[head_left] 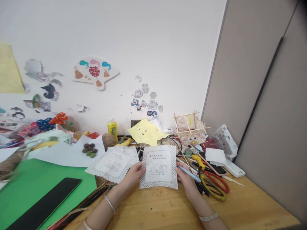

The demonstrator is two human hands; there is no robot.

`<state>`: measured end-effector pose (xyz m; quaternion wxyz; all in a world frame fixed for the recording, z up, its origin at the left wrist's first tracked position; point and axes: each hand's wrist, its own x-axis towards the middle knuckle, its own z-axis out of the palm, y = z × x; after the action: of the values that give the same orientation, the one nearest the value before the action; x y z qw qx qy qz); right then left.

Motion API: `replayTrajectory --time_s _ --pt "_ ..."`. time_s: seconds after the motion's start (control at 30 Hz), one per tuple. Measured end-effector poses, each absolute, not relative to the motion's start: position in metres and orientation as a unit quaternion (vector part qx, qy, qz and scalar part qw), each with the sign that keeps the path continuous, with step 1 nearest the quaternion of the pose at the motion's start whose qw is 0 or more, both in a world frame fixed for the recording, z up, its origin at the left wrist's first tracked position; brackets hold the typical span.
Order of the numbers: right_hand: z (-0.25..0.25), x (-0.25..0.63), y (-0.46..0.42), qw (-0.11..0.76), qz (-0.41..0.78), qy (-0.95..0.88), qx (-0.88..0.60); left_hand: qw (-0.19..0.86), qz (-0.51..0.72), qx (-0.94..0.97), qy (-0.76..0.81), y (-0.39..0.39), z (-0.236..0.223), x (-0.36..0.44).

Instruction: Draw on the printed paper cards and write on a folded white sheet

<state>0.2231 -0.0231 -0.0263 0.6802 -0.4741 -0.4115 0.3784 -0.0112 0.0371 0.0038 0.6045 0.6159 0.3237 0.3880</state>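
Between my hands stands a paper sheet [158, 169] with a patterned border, handwritten lines at its top and a line drawing below. My left hand [136, 172] pinches its left edge, thumb in front. On the opposite edge, my right hand [185, 179] grips the sheet and also has a light blue pen [189, 173] lying across its fingers. Behind my left wrist lie similar bordered drawings [114, 163], partly overlapping. Fingers behind the held sheet are hidden.
Scissors [213, 187], a phone [217, 168] and a white power bank [233, 168] lie at right. A stick frame [190, 129] stands behind. Green paper [48, 175] bearing a long black object [45, 204] covers the left. A yellow bottle [112, 128] stands near the wall.
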Motion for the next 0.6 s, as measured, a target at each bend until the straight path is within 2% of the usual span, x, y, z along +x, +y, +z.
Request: replayTrajectory --time_s 0.13,0.3,0.47,0.6 --pt "-0.024 0.217 -0.024 0.680 0.449 -0.394 -0.426 0.588 0.395 0.617 0.341 0.036 0.009 -0.013" --pt "-0.017 0.212 -0.027 0.688 0.508 -0.349 -0.383 0.554 0.337 0.662 0.376 0.039 0.011 -0.021" --pt "-0.014 0.210 -0.034 0.625 0.574 -0.384 -0.364 0.460 0.290 0.731 0.413 0.045 0.013 -0.026" --pt "-0.011 0.205 -0.042 0.576 0.549 -0.462 -0.391 0.386 0.260 0.782 0.414 0.044 0.020 -0.029"
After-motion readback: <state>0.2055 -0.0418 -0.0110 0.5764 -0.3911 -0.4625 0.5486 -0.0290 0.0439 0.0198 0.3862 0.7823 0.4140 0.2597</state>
